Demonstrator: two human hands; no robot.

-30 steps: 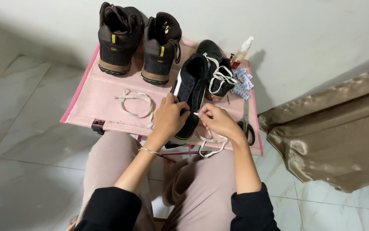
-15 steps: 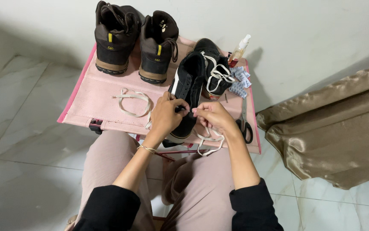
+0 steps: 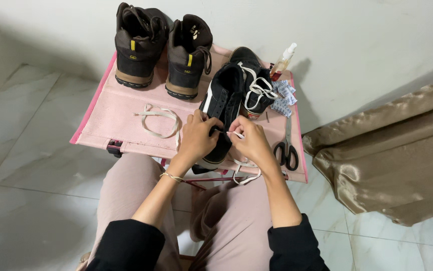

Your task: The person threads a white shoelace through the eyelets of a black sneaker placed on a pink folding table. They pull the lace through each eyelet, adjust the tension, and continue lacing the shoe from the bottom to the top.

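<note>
Grip: left hand (image 3: 196, 138) steadies black sneaker (image 3: 221, 113), right hand (image 3: 249, 140) pinches white lace (image 3: 236, 134) at the eyelets | pink counter (image 3: 126, 125) | brown boots (image 3: 161, 47) at back | second sneaker (image 3: 256, 83) | loose lace (image 3: 158, 120) | scissors (image 3: 287, 145) beside.
</note>
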